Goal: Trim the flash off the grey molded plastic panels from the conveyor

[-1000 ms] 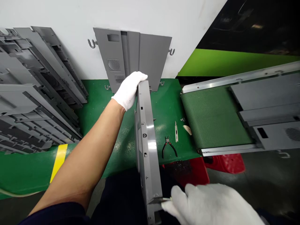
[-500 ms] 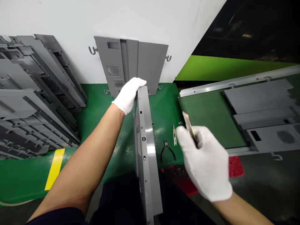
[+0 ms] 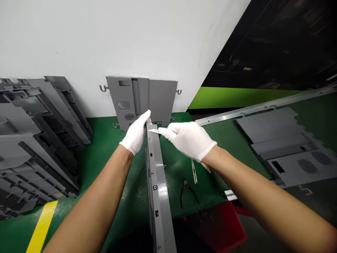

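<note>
My left hand point(image 3: 135, 133), in a white glove, is closed around the far end of a grey plastic panel point(image 3: 159, 175) that stands on its edge, narrow side up. My right hand point(image 3: 191, 140), also gloved in white, grips a knife whose pale pointed blade point(image 3: 153, 131) lies at the panel's far top edge, close to my left fingers. The fist hides most of the knife's handle. Below the right hand, a pair of pliers point(image 3: 185, 191) with dark handles and a slim pale tool point(image 3: 194, 171) rest on the green table point(image 3: 131, 186).
Another grey panel point(image 3: 163, 100) leans on the white wall point(image 3: 79, 42) between hooks. Stacked grey panels point(image 3: 52, 116) stand at the left. On the right, a green conveyor belt point(image 3: 229, 137) carries a grey panel point(image 3: 289, 147). A red bin point(image 3: 231, 225) sits below the table's front edge.
My right hand has moved left and forward, bringing the knife blade onto the far end of the panel. My left hand keeps its hold there. The view has tilted up.
</note>
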`<state>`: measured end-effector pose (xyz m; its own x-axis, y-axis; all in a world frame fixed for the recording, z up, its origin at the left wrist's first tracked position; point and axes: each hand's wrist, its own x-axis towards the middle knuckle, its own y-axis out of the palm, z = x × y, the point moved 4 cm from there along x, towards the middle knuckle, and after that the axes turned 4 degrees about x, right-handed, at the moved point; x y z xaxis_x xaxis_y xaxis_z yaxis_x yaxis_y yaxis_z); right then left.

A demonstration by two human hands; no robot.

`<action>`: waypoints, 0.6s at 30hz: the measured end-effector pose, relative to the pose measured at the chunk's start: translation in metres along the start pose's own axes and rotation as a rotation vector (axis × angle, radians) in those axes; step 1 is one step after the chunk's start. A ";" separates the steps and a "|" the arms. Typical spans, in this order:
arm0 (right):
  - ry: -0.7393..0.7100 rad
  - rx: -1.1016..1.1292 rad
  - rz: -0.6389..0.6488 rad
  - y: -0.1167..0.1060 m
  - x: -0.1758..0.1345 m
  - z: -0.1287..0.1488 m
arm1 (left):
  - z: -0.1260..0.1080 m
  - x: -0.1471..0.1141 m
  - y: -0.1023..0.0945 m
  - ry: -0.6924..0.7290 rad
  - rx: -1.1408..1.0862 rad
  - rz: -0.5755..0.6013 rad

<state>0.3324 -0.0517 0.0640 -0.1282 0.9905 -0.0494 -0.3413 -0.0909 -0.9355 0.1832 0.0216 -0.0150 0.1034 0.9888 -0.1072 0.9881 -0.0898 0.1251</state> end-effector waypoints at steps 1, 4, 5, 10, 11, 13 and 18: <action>0.002 -0.058 0.012 0.000 0.006 0.002 | 0.000 0.000 -0.001 -0.017 -0.009 -0.004; 0.008 -0.181 0.051 0.001 0.018 0.008 | 0.001 0.000 -0.003 -0.051 -0.019 -0.027; 0.010 -0.207 0.058 0.001 0.019 0.009 | 0.001 0.000 -0.004 -0.052 -0.017 -0.035; 0.023 -0.303 0.103 -0.002 0.022 0.012 | 0.004 0.001 -0.006 -0.054 0.048 -0.067; 0.021 -0.320 0.112 -0.003 0.022 0.013 | 0.004 0.002 -0.007 -0.064 0.063 -0.069; 0.007 -0.350 0.116 -0.004 0.022 0.013 | 0.005 0.002 -0.007 -0.077 0.074 -0.063; -0.064 -0.399 0.081 -0.007 0.020 0.017 | 0.007 0.002 -0.006 -0.049 0.007 -0.029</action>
<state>0.3168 -0.0333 0.0758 -0.2019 0.9722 -0.1188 0.0590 -0.1090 -0.9923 0.1788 0.0237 -0.0225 0.0797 0.9841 -0.1589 0.9915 -0.0618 0.1143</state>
